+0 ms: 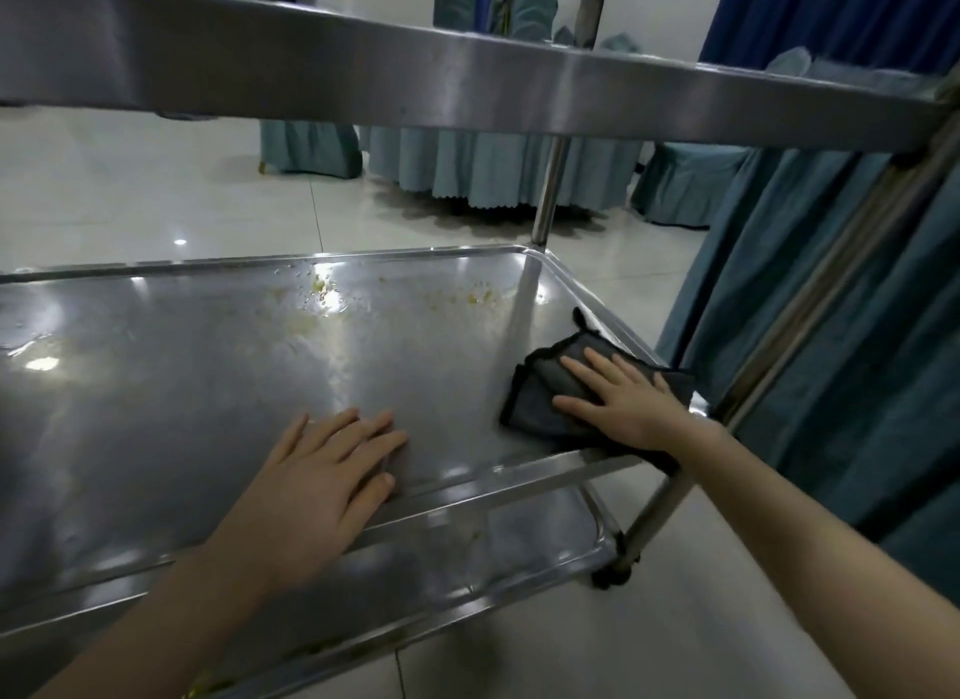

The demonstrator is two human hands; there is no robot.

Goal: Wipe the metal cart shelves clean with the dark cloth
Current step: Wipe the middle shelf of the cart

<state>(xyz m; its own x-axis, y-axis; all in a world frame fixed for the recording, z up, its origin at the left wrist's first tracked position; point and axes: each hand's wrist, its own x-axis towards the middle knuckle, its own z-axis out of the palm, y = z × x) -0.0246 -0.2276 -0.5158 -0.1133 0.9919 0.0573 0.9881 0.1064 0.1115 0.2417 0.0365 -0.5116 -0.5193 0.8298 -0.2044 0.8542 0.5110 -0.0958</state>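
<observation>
Head view: steel cart, middle shelf point(208, 386).
Right hand point(618, 402): fingers flat, pressing the dark cloth point(545, 386) at the shelf's right near corner.
Left hand point(317, 469): flat, fingers straight, on bare shelf.
Far edge: yellowish residue point(324, 293).

Cannot see much of the cloth point(543, 391) under the right hand point(628, 404), nor the shelf point(182, 386) patch beneath the left hand point(317, 480). Lose the shelf at 9 o'clock, the top shelf point(363, 59) at 9 and 3. Glimpse little of the bottom shelf point(493, 547), at 6. Cannot identify yellowish specks point(324, 293) at the shelf's 12 o'clock: too small.
</observation>
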